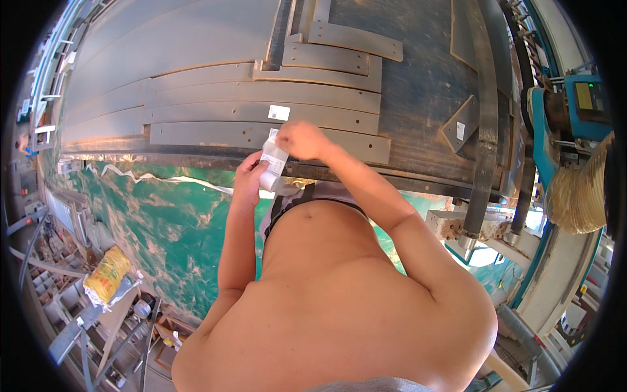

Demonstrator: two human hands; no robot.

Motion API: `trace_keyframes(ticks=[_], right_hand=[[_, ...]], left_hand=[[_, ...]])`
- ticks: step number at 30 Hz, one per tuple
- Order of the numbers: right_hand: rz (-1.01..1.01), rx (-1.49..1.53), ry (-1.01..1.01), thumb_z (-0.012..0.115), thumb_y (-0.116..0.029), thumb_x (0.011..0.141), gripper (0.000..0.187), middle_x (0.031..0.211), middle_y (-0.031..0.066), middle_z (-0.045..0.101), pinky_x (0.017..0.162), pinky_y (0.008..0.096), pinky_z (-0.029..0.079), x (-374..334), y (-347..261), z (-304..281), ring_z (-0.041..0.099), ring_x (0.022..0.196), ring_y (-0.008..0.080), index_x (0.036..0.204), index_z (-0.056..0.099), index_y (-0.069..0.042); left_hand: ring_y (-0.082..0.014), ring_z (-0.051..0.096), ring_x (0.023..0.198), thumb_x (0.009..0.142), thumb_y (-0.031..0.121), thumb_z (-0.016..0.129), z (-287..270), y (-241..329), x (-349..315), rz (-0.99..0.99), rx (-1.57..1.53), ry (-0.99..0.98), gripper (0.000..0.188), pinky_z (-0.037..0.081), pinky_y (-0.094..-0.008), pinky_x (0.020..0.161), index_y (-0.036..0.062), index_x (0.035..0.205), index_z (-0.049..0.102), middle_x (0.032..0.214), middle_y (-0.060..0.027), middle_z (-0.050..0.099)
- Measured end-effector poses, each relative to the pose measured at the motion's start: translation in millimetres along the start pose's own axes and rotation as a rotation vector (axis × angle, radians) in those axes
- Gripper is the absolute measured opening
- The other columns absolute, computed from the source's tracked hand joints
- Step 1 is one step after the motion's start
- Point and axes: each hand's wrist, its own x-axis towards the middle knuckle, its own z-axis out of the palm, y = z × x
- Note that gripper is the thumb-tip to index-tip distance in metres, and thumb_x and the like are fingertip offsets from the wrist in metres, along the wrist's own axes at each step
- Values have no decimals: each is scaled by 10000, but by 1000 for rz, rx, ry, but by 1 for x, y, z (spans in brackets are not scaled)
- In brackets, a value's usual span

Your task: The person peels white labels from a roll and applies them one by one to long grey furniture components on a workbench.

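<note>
In my left hand (250,178) is a roll of white labels (273,163), gripped between thumb and fingers at the table's near edge. My right hand (300,139) is closed at the roll's upper, unwound end, its fingertips curled against the strip; whether a single label is between them is hidden. Just beyond my hands a white label (279,112) lies on a long grey board strip (313,115). Nearer to me, another drilled strip (202,134) runs along the table edge, under my right hand.
Large grey panels (176,39) cover the far left of the table. A labelled offcut (461,124) lies right, beside a thick dark bar (486,130). Machine parts with a ribbed hose (578,186) stand far right. A yellow sack (108,276) sits lower left by the dusty green floor (157,222).
</note>
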Motion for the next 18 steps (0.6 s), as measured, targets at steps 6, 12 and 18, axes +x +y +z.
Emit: trace_keyframes(ticks=[6,12,18], right_hand=[[621,1304,866,538,-245,959,243,898,63,661,607,267,459,19,135,-26,623,740,135,1062,588,-30],[553,1181,1450,550,-236,965,241,881,118,611,691,354,530,-23,184,-52,635,758,230,1008,576,-1],[75,-700,694,646,-287,862,240,924,101,652,893,448,436,-48,159,-35,616,882,283,904,653,-51]], left_hand=[[-152,622,852,877,18,578,0,-1,-7,-15,34,63,237,500,-292,746,-26,1106,618,977,-73,654],[-146,618,837,876,16,577,-5,-4,-25,-74,23,106,232,498,-288,740,-10,1102,623,956,-55,650],[-155,626,869,878,28,571,5,-7,-17,-58,-33,114,223,505,-292,758,-8,1093,620,977,-68,654]])
